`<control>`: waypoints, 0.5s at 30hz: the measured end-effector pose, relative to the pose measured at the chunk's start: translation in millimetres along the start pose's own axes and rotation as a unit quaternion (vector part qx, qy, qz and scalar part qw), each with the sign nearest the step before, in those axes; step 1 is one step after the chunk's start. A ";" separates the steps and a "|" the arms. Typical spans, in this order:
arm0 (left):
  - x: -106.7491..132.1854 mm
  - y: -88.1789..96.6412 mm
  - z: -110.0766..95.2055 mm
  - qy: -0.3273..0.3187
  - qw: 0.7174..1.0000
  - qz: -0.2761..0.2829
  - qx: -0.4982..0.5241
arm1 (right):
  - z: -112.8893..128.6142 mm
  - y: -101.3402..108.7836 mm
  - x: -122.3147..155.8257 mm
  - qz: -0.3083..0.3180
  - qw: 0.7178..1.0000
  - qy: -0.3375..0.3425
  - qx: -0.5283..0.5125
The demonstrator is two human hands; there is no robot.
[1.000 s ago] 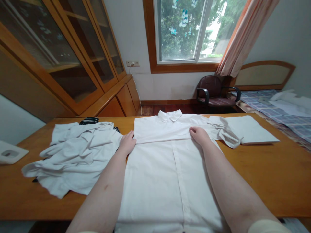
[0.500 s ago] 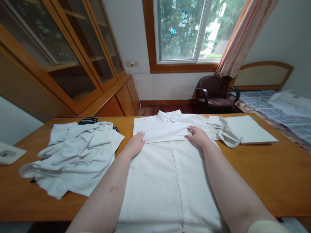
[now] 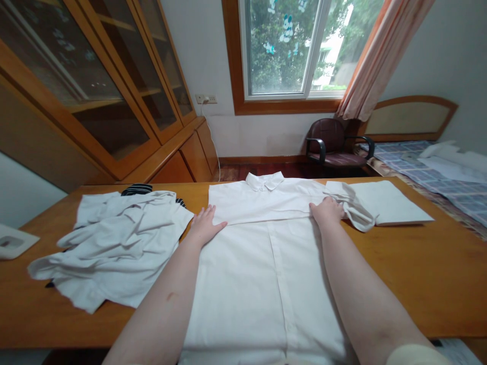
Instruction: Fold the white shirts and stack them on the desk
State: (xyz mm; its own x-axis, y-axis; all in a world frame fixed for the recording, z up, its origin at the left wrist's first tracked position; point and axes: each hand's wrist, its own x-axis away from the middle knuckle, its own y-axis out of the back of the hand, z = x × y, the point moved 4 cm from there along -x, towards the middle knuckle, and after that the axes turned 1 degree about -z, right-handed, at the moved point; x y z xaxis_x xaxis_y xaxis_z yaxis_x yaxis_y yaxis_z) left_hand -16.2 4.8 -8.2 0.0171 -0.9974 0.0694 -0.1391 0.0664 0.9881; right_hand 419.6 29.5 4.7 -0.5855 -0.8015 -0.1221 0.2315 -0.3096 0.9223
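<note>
Seen from the head camera, near the left end of the brown wooden desk (image 3: 426,284): a rumpled heap of white cloth (image 3: 117,243), with black-and-white striped cloth (image 3: 137,189) showing behind it toward the far edge. At the desk's left edge, a pale object (image 3: 17,241) with a greyish recess, cut off by the frame. Along the right part of the far edge, a flat, folded-looking white piece (image 3: 395,203), with a crumpled white sleeve (image 3: 355,213) bunched against its left side, filling the gap there. Beyond the desk, a glass-fronted cabinet (image 3: 114,96), a window (image 3: 281,50), a pinkish curtain (image 3: 384,61), a dark red armchair (image 3: 329,144) and a bed (image 3: 441,162) with a checked cover. In the middle of the desk, a white shirt (image 3: 243,289), front up, with collar (image 3: 264,182) at the far edge, a crosswise fold line below it, and lower part reaching past the near edge and out of the frame. On the shirt's left border, at that fold line, the left hand (image 3: 205,225): palm down, fingers loosely spread, thumb out over the cloth, grasping nothing. On the right border, beside the bunched sleeve, the right hand (image 3: 329,210): palm down, half curled, thumb on the shirt, fingers on the sleeve. Cannot tell whether pinching it or merely resting there.
</note>
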 end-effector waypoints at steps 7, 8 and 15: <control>-5.0 2.1 6.6 0.010 0.999 -0.042 0.017 | 1.9 9.5 -0.2 -0.111 0.984 0.097 -0.100; -5.8 3.7 7.4 0.007 0.998 -0.054 0.022 | 2.1 11.9 0.9 -0.140 0.975 0.119 -0.124; -10.9 7.8 15.7 0.008 0.996 -0.080 0.031 | 8.0 4.9 3.3 -0.101 0.989 0.092 -0.049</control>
State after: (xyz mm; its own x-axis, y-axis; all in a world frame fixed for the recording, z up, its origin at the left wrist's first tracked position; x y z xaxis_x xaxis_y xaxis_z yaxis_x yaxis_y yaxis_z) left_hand -33.0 15.8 -3.3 0.0601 -0.9945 -0.0860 -0.1932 -0.0961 0.9764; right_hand 412.5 29.4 11.8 -0.4783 -0.7951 -0.3730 0.2040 -0.5137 0.8334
